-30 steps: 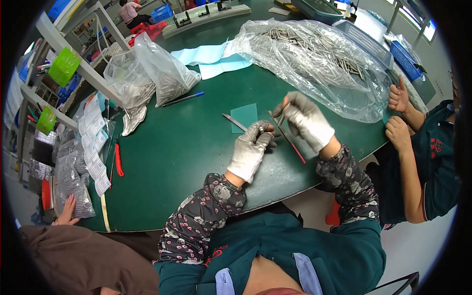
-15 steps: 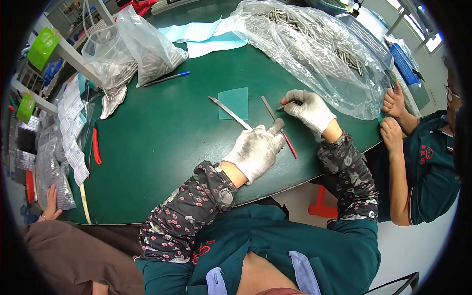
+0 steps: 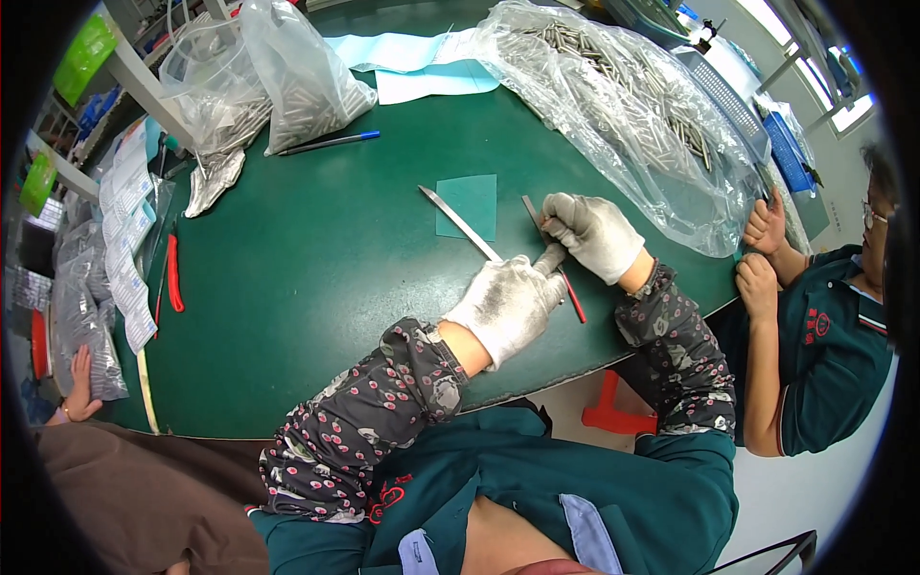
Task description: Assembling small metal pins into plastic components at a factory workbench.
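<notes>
My left hand (image 3: pixel 506 305), in a stained white glove, is closed around a flat metal blade (image 3: pixel 458 220) whose slanted tip points away to the left. Its dark-tipped finger reaches right, almost to my other hand. My gloved right hand (image 3: pixel 596 235) has its fingers pinched together; the glove mostly covers the small metal pin in them. Between and partly beneath both hands lies a slim file with a red handle (image 3: pixel 573 298), the grey strip (image 3: pixel 530 208) of it showing at the far end. A square green sheet (image 3: pixel 468 204) lies flat beyond the blade.
Far right on the green table (image 3: pixel 287 316) is a big clear bag of metal pins (image 3: pixel 623 105). Bagged pins (image 3: pixel 311 101), a blue-capped pen (image 3: pixel 331 143) and blue paper (image 3: pixel 431 83) are at the back. Red-handled pliers (image 3: pixel 173 273) lie left. A co-worker's hands (image 3: pixel 760 249) rest at right.
My right hand has moved a little left and nearer, bringing its pinched fingers close to my left fingertips. My left hand keeps hold of the blade. The view has shifted slightly.
</notes>
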Demonstrator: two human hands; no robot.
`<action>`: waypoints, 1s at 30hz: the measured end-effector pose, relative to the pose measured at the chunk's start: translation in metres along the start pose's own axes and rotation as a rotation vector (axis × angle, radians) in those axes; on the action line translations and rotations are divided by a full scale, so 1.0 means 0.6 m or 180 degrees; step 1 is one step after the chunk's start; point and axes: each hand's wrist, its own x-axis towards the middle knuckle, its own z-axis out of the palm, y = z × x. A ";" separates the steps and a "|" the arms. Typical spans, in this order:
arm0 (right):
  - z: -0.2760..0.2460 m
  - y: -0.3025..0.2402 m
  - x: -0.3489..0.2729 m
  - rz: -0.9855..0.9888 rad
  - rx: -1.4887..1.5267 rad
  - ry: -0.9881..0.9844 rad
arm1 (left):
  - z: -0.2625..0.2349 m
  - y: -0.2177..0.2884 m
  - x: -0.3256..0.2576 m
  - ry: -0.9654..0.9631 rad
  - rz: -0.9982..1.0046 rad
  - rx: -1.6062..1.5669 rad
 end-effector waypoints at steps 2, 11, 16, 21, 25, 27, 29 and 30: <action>-0.003 -0.008 0.002 0.0329 0.0387 -0.0117 | 0.000 -0.001 0.000 0.0069 0.0002 -0.0032; 0.002 -0.001 0.008 0.0219 0.0380 -0.0209 | -0.006 0.002 0.001 -0.0041 0.0058 -0.0020; 0.006 0.003 0.005 -0.0084 0.0390 -0.0190 | 0.000 -0.005 -0.001 -0.0016 0.0045 -0.0098; 0.002 0.003 0.011 -0.0079 0.0105 -0.0185 | -0.007 0.002 0.004 -0.0188 -0.0052 0.0087; 0.008 0.007 0.008 -0.0034 0.0311 -0.0111 | 0.000 0.000 0.003 -0.0013 0.0064 0.0029; 0.002 0.003 0.016 -0.0001 0.0341 -0.0159 | -0.010 0.003 0.004 -0.0225 -0.0012 0.0162; 0.004 0.006 0.014 0.0017 0.0444 -0.0270 | -0.002 0.002 0.002 -0.0132 -0.0011 0.0121; 0.006 0.008 0.012 0.0007 0.0446 -0.0277 | 0.002 0.000 0.001 -0.0034 -0.0015 0.0075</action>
